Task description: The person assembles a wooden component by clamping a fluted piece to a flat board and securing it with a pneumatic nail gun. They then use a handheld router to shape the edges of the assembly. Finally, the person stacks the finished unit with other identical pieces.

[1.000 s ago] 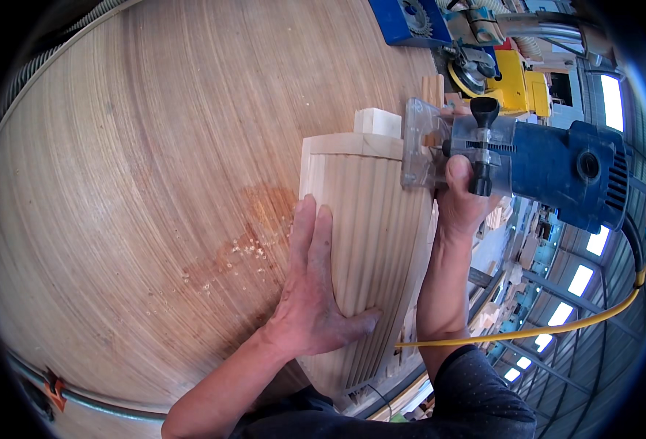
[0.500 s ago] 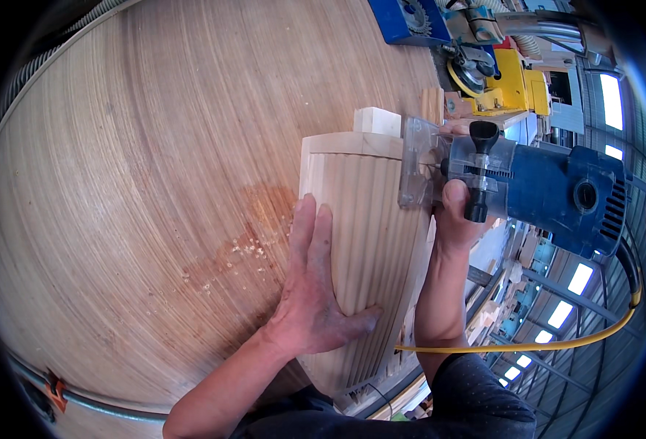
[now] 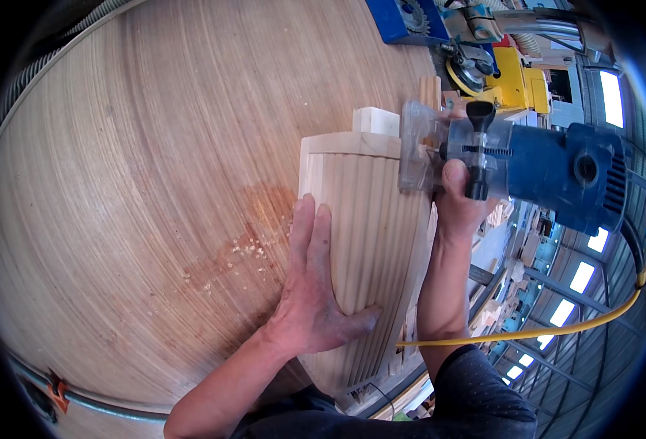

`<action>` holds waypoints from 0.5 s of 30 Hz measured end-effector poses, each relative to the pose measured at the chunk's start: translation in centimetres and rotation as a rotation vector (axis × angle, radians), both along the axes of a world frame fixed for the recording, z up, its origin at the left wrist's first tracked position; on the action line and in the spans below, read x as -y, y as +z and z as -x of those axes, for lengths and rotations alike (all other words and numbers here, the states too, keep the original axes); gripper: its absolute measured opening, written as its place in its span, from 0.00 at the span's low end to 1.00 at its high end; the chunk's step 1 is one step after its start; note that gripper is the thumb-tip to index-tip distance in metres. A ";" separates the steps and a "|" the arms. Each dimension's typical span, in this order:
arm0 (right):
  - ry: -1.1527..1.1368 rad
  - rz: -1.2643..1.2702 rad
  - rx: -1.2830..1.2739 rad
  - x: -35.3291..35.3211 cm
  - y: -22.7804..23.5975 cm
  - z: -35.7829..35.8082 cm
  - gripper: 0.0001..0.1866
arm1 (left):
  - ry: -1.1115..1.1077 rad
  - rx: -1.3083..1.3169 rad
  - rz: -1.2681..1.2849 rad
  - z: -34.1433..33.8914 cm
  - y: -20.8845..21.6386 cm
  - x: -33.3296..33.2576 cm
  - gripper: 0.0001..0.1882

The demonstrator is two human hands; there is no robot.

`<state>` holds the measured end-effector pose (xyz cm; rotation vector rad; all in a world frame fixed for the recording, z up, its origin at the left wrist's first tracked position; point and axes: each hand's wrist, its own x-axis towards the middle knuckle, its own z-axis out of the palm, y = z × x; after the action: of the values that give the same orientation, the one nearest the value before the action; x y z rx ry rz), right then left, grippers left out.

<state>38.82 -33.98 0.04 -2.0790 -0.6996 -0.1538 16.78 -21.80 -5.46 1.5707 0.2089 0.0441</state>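
Observation:
A pale wooden workpiece (image 3: 363,219) with long grooves down its face lies on a large wood-grained board. My left hand (image 3: 312,293) rests flat against it, two fingers stretched along the left edge and the thumb spread over the grooves. My right hand (image 3: 463,208) is wrapped round the clear base of a blue trim router (image 3: 557,164), which lies on its side. The router's clear base plate (image 3: 416,146) stands against the workpiece's upper right side. A small pale wood block (image 3: 376,121) sits at the workpiece's far end.
Wood chips (image 3: 250,250) lie on the board (image 3: 155,146) left of my left hand. A yellow cord (image 3: 527,334) loops from the router past my right forearm. Beyond stand a sander (image 3: 470,73) and a blue case (image 3: 408,22). A clamp bar (image 3: 111,408) runs along the near left.
My right hand and the router have shifted a little farther away along the workpiece's edge. The cord moved with them; my left hand and the workpiece stay put.

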 end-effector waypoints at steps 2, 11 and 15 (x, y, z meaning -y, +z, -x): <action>-0.034 0.020 -0.006 0.8 0.0 0.8 0.41 | 0.005 -0.004 -0.005 0.0 0.1 0.0 0.75; 0.057 0.036 0.079 0.9 0.4 1.3 0.41 | 0.010 0.017 -0.026 0.0 0.0 -0.1 0.75; -0.028 -0.108 0.003 -0.7 -0.4 0.1 0.31 | -0.004 -0.022 0.002 0.0 0.3 -0.1 0.75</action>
<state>38.74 -33.27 -0.32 -1.9862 -0.6502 -0.2067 16.78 -21.69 -5.20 1.5706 0.2223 0.0235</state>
